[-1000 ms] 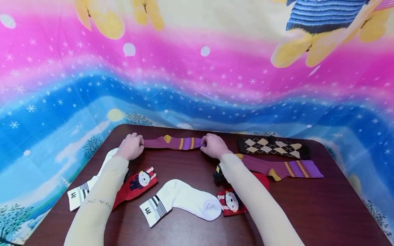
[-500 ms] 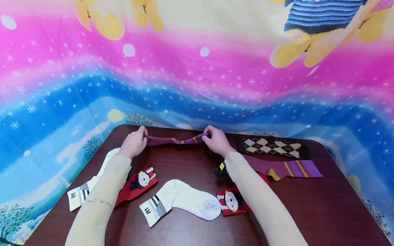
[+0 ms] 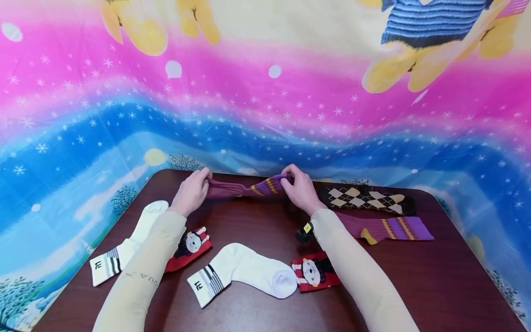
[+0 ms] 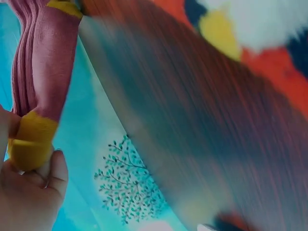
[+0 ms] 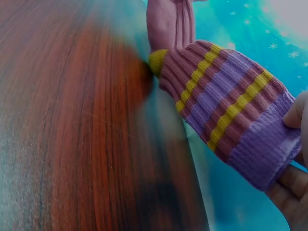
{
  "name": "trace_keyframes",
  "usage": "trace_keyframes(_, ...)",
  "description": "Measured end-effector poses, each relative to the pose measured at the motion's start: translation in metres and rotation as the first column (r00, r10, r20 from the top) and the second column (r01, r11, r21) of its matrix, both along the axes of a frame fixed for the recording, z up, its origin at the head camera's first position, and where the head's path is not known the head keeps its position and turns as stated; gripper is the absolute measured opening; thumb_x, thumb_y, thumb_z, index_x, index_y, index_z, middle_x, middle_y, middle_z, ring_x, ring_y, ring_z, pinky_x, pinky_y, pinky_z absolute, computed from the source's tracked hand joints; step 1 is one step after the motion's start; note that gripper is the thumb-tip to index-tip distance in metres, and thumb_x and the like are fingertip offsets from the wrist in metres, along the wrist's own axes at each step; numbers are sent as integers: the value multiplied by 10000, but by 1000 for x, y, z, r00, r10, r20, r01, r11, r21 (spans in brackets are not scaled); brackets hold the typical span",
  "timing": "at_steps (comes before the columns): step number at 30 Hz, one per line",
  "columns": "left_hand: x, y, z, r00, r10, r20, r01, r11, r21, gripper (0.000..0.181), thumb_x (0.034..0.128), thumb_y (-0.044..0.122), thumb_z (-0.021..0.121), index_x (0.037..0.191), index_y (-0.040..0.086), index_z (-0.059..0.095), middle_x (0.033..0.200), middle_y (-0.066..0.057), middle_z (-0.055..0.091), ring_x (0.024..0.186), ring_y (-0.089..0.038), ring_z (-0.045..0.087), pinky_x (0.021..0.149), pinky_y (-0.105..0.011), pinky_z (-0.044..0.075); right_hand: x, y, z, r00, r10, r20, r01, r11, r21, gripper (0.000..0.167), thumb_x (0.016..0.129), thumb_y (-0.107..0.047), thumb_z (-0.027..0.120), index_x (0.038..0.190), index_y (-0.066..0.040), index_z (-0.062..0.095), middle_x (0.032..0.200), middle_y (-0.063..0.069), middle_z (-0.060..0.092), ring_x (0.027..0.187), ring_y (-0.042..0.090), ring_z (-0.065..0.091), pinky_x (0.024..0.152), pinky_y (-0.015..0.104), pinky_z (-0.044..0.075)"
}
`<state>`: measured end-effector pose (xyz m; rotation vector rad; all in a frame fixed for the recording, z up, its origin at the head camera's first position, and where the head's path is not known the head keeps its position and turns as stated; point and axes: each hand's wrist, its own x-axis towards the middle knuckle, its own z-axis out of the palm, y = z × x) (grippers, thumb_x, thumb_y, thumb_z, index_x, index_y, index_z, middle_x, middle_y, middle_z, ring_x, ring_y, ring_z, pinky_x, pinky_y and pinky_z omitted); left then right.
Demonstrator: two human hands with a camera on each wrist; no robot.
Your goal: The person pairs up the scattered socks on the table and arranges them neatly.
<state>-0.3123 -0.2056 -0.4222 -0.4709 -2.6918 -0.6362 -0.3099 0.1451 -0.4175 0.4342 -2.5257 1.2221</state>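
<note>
A mauve sock with purple and yellow stripes is held up between both hands near the table's back edge. My left hand pinches its yellow toe, which shows in the left wrist view. At the other end my right hand grips the purple cuff, thumb on top and fingers beneath. The sock sags and twists a little at its yellow heel. A like striped sock lies flat to the right, partly behind the right forearm.
On the dark wooden table lie a black argyle sock, two white socks and two red socks with animal faces. The sleeves partly cover the red ones. A printed cloth hangs behind the table.
Both hands have lifted the striped sock off the tabletop and shifted slightly right. Its left part has turned, and the striped cuff now tilts upward. The other socks lie where they were.
</note>
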Motion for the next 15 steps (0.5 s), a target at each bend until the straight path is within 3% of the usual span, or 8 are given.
trace_keyframes(6,0,10,-3,1000,2,-27,-2,1000,10,131,1069,127,489,1163,136,580,1077,-99,630,916,-344,635,786,-536,518,4,8,3,996,-56,-73,51,997,-61,112,1033,-214,604,1142,-198,626,1114,65,690,942,251,606,848,453,493)
trace_keyframes(15,0,22,-5,1000,23,15,-25,996,83,179,1078,194,519,1204,69,542,1030,-144,664,831,-333,645,738,-496,516,7,35,5,968,-146,-206,126,986,-108,159,1041,-150,596,1190,-111,638,1177,113,679,962,262,625,794,448,524)
